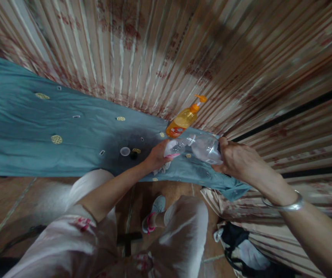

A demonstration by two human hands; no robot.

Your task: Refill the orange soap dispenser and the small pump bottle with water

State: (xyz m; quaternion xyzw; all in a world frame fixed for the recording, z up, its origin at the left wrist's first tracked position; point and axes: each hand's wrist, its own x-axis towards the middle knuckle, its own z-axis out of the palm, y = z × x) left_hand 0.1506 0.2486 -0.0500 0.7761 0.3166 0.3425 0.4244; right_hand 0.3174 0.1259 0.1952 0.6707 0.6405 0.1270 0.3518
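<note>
Fingers wrapped round its base end, my right hand (239, 159) tilts a clear plastic bottle (205, 148) with its neck toward the left. My left hand (157, 154) grips a smaller clear bottle (177, 148) with a white and pink part near its base. The two necks meet or nearly meet; whether they touch I cannot tell. Just behind stands a pump bottle (182, 121) of orange-yellow liquid with an orange pump head. Left of my left hand lie a round whitish cap or lid (125, 151) and a small black piece (135, 156).
A teal patterned cloth (76, 133) covers the long narrow surface. Crumpled pale material (163, 168) lies under my left wrist. A pleated curtain (142, 50) hangs behind, with dark bars (299, 112) at right. A dark bag (241, 247) rests on the tiled floor (6, 208).
</note>
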